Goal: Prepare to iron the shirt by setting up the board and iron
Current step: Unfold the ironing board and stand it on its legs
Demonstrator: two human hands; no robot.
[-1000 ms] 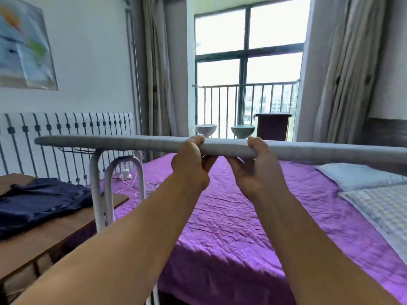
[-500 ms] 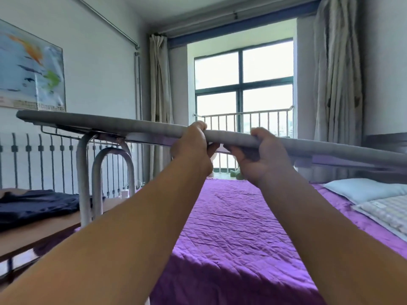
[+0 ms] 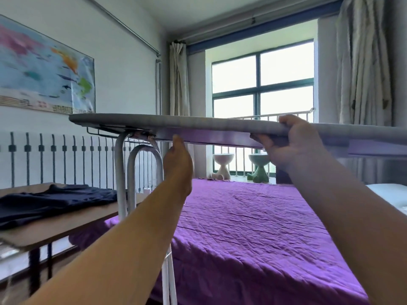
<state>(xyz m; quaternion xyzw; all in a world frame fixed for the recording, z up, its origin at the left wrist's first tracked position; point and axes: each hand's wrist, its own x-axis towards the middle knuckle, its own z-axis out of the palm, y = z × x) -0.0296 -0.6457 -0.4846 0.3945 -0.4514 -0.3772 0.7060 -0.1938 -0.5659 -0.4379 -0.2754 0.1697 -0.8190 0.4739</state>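
The long grey padded ironing board [image 3: 198, 125] is held near eye level above the purple quilted bed [image 3: 253, 227], its long axis running left to right. The right hand [image 3: 295, 143] is wrapped around the near edge right of centre. The left hand [image 3: 178, 166] is loosely open, fingertips touching the underside just beside the white tubular metal legs [image 3: 124, 172], so it is nearer the leg mechanism.

You are looking at a scene with nothing readable in it. The wall map [image 3: 47, 73] is showing coloured continents and a strip of small flags along its lower edge, but any lettering on it is blurring beyond reading. No brand, label or number is showing on anything else.
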